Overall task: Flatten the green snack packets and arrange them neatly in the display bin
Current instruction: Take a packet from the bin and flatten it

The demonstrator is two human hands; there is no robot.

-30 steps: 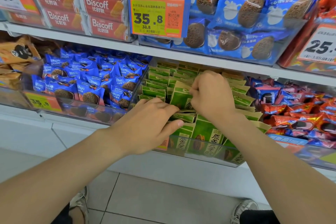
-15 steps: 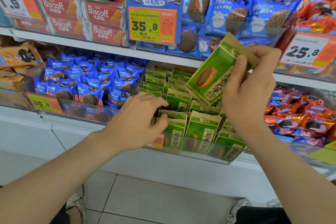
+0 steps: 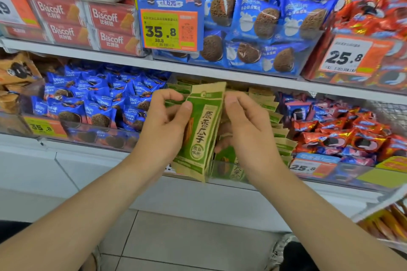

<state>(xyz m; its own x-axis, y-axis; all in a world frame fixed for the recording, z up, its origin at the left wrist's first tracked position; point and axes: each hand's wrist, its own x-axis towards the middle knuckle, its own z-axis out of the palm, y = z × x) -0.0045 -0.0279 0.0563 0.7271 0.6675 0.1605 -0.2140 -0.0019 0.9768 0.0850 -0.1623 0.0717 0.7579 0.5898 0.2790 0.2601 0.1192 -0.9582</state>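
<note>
Both hands, left hand [image 3: 164, 125] and right hand [image 3: 246, 130], pinch one green sunflower-seed packet [image 3: 201, 132] by its side edges, upright before the display bin [image 3: 222, 170]. Flattening looks underway; next it needs slotting upright into the front row of the shelf bin.

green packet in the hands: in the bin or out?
Out. The green packet is held upright in front of the display bin, left hand and right hand pinching its side edges; other green packets stay inside.
</note>
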